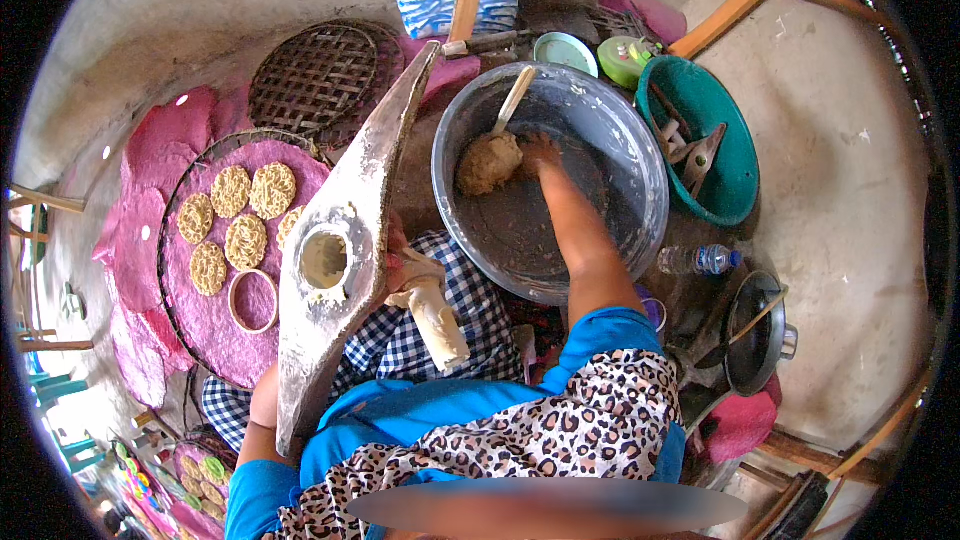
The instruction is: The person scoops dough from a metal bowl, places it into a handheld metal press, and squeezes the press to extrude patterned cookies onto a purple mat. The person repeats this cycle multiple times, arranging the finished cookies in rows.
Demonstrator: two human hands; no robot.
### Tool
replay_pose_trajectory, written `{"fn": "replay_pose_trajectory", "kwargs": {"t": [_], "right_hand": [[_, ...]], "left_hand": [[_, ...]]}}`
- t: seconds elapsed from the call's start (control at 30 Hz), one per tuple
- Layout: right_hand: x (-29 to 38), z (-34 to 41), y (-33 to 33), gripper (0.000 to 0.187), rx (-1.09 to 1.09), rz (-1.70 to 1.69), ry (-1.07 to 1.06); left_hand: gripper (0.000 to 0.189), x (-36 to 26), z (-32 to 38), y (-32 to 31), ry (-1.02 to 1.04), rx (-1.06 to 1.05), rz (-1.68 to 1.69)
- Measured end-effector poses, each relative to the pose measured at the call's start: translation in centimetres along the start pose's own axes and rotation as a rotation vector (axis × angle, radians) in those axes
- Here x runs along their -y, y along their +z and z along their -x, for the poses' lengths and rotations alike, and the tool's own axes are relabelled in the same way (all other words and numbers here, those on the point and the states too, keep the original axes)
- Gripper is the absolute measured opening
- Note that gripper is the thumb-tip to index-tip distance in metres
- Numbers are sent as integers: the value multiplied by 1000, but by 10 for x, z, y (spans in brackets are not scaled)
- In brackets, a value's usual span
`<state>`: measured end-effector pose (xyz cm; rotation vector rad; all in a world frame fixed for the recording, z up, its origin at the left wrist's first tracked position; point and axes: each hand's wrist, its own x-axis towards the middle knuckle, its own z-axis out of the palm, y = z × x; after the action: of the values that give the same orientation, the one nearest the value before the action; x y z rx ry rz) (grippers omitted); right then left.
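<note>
My right hand (pixel 541 153) reaches into a large grey basin (pixel 551 277), fingers spread low inside it, beside a lump of brown dough (pixel 489 163). A flat wooden stick (pixel 515 99) stands in the dough. My left hand (pixel 399 259), mostly hidden, supports a long wooden press (pixel 360 172) with a round hole, raised over my lap. Pale dough clings around the hole. Below the press, a cylindrical piece coated in pale dough (pixel 439 326) points down over the checked cloth. Left of it, several coiled noodle-like rounds (pixel 246 241) and a ring mould (pixel 253 301) lie on a round pink-covered tray (pixel 217 345).
Woven round trays (pixel 315 79) lean behind at the left. A green basin (pixel 739 165) holding wooden pieces, a green jug (pixel 628 62), and a pale bowl (pixel 566 52) stand beyond the grey basin. To the right are a plastic bottle (pixel 701 260) and a dark pan (pixel 754 337).
</note>
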<state>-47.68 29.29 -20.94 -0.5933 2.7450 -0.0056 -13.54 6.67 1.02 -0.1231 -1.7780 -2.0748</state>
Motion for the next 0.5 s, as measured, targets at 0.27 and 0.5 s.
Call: {"fn": "replay_pose_trajectory", "kwargs": {"t": [0.27,0.5], "right_hand": [[-5,7,0,38,-72,217,-338],[-14,-6,16,32,-156,11,-283]], "left_hand": [[46,22,9,-13,-128,-109,181],[48,11,12,-13,-71,-89,137]]}}
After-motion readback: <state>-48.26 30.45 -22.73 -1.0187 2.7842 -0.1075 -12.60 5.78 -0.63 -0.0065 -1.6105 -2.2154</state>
